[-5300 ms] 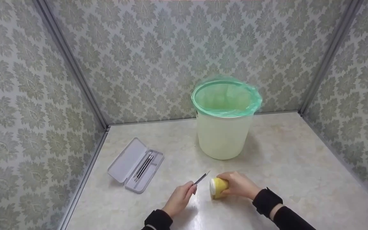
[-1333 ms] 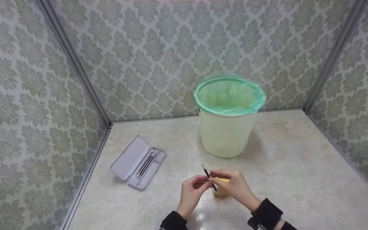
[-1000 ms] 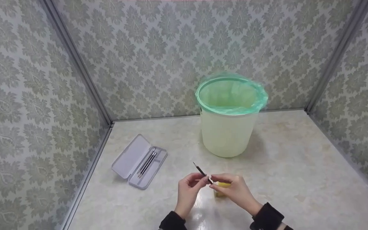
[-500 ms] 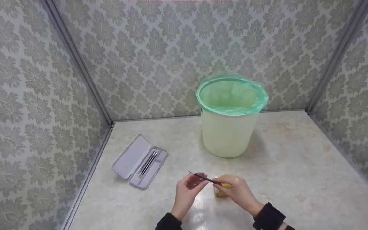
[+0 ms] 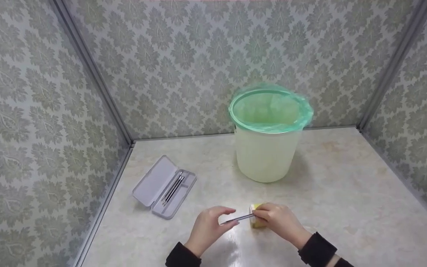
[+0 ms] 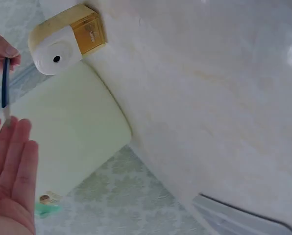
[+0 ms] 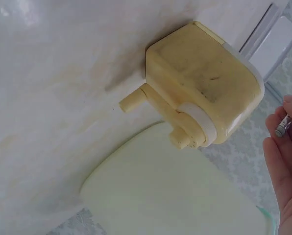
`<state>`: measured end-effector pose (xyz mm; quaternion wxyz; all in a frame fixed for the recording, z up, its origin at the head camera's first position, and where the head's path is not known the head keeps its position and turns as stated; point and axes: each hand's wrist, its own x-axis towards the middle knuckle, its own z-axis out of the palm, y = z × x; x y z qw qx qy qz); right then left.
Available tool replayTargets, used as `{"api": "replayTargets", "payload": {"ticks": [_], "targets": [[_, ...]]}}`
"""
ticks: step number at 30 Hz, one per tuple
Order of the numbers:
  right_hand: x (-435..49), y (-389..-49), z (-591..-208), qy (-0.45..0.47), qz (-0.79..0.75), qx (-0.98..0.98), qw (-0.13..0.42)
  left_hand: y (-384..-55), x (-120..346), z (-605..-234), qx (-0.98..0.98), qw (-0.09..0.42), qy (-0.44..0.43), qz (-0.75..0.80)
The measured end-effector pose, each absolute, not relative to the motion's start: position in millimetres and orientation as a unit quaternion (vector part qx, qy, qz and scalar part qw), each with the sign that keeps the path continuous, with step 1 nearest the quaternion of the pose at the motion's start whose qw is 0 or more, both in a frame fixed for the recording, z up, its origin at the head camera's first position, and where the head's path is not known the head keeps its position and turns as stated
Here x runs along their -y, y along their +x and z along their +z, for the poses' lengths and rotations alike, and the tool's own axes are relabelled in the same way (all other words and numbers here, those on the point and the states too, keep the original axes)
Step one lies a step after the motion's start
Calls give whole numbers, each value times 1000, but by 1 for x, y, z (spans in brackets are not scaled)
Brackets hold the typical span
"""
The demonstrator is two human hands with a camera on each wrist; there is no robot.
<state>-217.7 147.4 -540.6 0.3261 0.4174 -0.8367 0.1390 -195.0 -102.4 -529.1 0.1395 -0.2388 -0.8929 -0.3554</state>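
Note:
My right hand (image 5: 282, 224) pinches a dark pencil (image 5: 242, 217) near its blunt end, which shows silvery in the right wrist view. The pencil's pale sharpened tip (image 6: 7, 115) points at my left hand (image 5: 209, 227) and meets or nearly meets its fingertips. Those left fingers (image 6: 24, 166) are straight, with thumb and forefinger spread apart in the head view. Just behind the right fingers stands a yellow crank pencil sharpener (image 7: 200, 73), partly hidden in the head view. Its white front has a round hole and faces left. A crank handle (image 7: 158, 105) sticks out at its back.
To the left lies an open grey pencil case (image 5: 154, 183) with dark pencils (image 5: 173, 190) in its tray. A pale waste bin (image 5: 267, 157) with a green liner (image 5: 272, 128) stands behind the sharpener. Patterned walls close the table in at the back and both sides.
Earlier my right hand gripped the sharpener while my left held the pencil. Both hands then fingered the pencil, which turned from steep to nearly level. My left fingers have now spread off it.

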Motion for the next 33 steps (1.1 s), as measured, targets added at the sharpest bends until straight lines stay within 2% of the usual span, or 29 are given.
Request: {"api": "replayTargets", "payload": {"ticks": [7,14,33], "targets": [[-137,-219,-544,445,101,822,342,-191,90,-521,936,89,-234,-247],[-130,-220,-543,459,88,809,357,-189,92,-523,940,111,-237,-220],[-107,-230,-536,485,60,802,344,-186,109,-526,943,131,-206,-227]]}}
